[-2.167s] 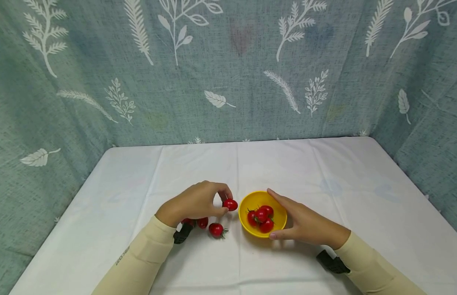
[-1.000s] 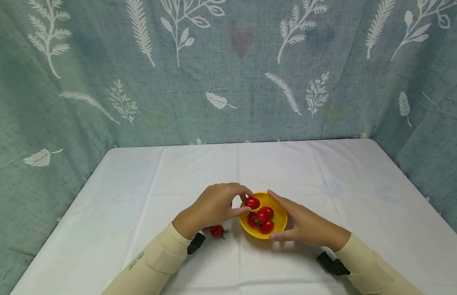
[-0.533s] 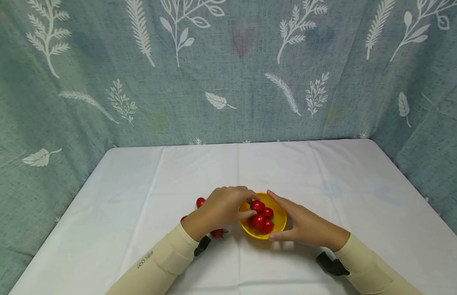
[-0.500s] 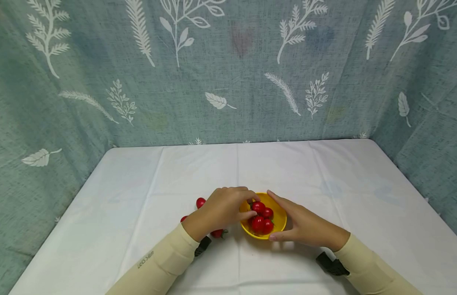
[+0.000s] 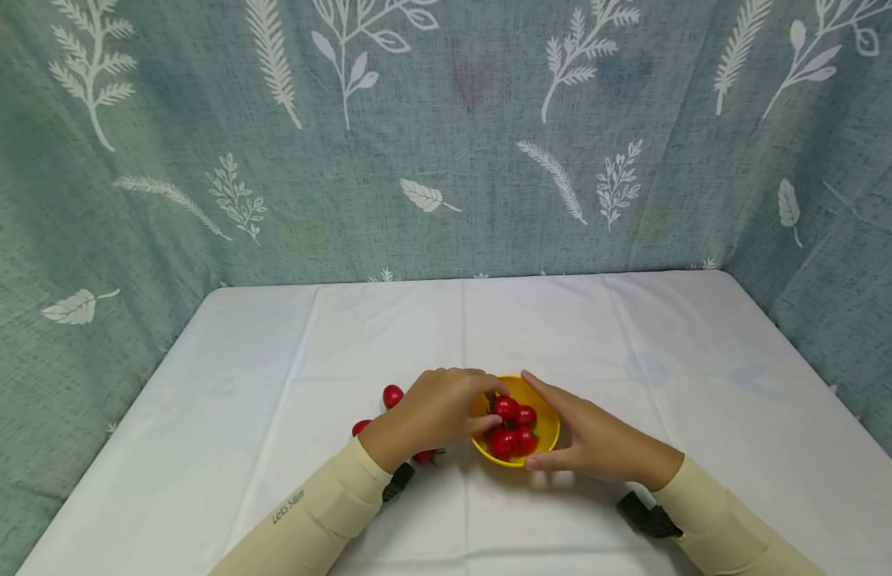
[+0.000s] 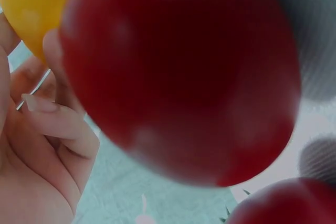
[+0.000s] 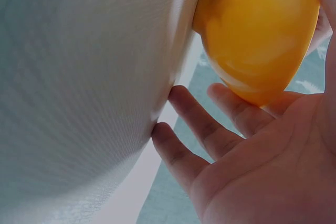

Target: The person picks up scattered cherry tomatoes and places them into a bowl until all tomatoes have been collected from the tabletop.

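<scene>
My left hand (image 5: 442, 408) reaches over the left rim of a yellow bowl (image 5: 550, 416), thumb and fingertips pinching a red cherry tomato (image 5: 506, 409) low inside it. Several other cherry tomatoes (image 5: 503, 443) lie in the bowl around it. On the bowl's right side my right hand (image 5: 590, 432) holds the rim, thumb at the near edge and index finger at the far edge. In the right wrist view its lower fingers (image 7: 202, 132) spread below the bowl's wall (image 7: 257, 30). The left wrist view shows the left hand (image 6: 47, 150) beside the bowl, its fingertips partly hidden by a tomato (image 6: 184, 77).
Left of the bowl, loose cherry tomatoes lie on the white tablecloth (image 5: 597, 328): one at the back (image 5: 392, 396), another (image 5: 362, 427) beside the left wrist, and a third (image 5: 426, 457) partly under that wrist. A green-grey leaf-patterned curtain (image 5: 474, 200) stands behind the table.
My left hand has carried the tomato rightward from the tablecloth over the rim and down into the bowl. Tomatoes inside have shifted apart a little. The right hand has stayed at the bowl.
</scene>
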`<move>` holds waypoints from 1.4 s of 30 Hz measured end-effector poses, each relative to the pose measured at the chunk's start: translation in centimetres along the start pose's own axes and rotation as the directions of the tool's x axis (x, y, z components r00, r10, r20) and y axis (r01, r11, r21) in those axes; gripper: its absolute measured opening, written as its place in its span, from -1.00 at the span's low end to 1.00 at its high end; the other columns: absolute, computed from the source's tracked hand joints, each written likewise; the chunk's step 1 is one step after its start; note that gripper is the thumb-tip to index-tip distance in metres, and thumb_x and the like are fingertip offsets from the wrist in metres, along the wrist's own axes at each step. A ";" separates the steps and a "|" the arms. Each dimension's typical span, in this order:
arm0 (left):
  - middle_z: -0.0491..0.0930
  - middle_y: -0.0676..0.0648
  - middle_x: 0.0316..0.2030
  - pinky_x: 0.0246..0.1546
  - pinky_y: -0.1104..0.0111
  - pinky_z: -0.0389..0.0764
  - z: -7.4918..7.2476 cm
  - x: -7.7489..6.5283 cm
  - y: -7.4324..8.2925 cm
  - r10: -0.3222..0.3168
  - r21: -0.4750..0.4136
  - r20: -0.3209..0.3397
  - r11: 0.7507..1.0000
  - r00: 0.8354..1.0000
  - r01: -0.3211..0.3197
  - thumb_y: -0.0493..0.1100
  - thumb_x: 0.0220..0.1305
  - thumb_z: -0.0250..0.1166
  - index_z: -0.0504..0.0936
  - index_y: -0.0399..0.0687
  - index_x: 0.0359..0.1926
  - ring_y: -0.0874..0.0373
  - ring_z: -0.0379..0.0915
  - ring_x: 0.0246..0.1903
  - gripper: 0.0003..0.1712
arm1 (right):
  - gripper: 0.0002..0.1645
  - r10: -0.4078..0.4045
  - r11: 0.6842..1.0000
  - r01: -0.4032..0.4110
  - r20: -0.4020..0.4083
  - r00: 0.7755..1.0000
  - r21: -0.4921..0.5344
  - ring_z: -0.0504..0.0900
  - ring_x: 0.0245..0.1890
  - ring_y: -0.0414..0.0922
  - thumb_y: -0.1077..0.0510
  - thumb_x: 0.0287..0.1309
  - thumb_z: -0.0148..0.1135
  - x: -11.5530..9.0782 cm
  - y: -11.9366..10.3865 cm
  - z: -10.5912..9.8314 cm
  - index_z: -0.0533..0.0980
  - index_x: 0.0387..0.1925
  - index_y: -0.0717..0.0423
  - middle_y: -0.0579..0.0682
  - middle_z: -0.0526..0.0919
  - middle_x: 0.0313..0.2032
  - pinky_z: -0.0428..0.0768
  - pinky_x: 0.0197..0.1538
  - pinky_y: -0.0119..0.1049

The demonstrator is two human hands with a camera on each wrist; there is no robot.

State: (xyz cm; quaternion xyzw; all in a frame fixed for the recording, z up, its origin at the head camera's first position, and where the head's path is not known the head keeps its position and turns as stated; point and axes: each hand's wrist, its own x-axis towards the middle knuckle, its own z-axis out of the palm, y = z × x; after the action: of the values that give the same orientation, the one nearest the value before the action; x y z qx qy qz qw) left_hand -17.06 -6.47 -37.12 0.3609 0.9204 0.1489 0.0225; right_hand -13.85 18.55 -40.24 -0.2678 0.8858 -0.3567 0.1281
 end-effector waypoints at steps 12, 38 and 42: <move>0.70 0.13 0.01 -0.23 0.34 0.66 -0.7 -0.9 -0.2 0.036 0.019 -0.060 0.999 0.998 -0.034 0.06 0.22 0.44 0.65 0.15 0.16 0.20 0.67 -0.12 -0.52 | 0.33 0.004 1.000 -0.004 -0.003 1.000 -0.005 0.20 0.51 0.10 -0.35 -0.02 0.45 0.0 -0.1 -0.1 -0.06 0.59 -0.05 0.05 0.15 0.53 0.25 0.44 0.13; 0.65 0.12 -0.08 -0.55 0.45 0.43 -4.1 -7.3 -7.3 -0.200 -0.044 -0.187 0.980 0.962 0.195 -0.27 0.24 0.36 0.69 0.15 -0.04 0.32 0.32 -0.58 -0.70 | 0.34 0.022 1.000 -0.022 0.004 1.000 -0.011 0.14 0.54 0.10 -0.37 -0.03 0.44 0.2 -0.3 0.0 -0.09 0.60 -0.10 0.03 0.09 0.55 0.19 0.47 0.11; 0.66 0.08 -0.13 -0.53 0.45 0.43 -3.9 -7.5 -8.2 -0.200 -0.041 -0.150 0.980 0.968 0.196 -0.29 0.19 0.40 0.70 0.09 -0.05 0.31 0.33 -0.58 -0.70 | 0.35 0.025 1.000 -0.025 0.005 1.000 -0.010 0.14 0.53 0.11 -0.38 -0.03 0.44 0.1 -0.3 0.0 -0.09 0.60 -0.10 0.03 0.09 0.55 0.20 0.46 0.12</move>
State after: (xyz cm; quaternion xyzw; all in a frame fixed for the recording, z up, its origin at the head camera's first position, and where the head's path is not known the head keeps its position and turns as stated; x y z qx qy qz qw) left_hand -17.46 -18.22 -36.30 0.2544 0.9488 0.1852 -0.0288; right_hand -13.81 18.26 -40.04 -0.2585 0.8905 -0.3498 0.1334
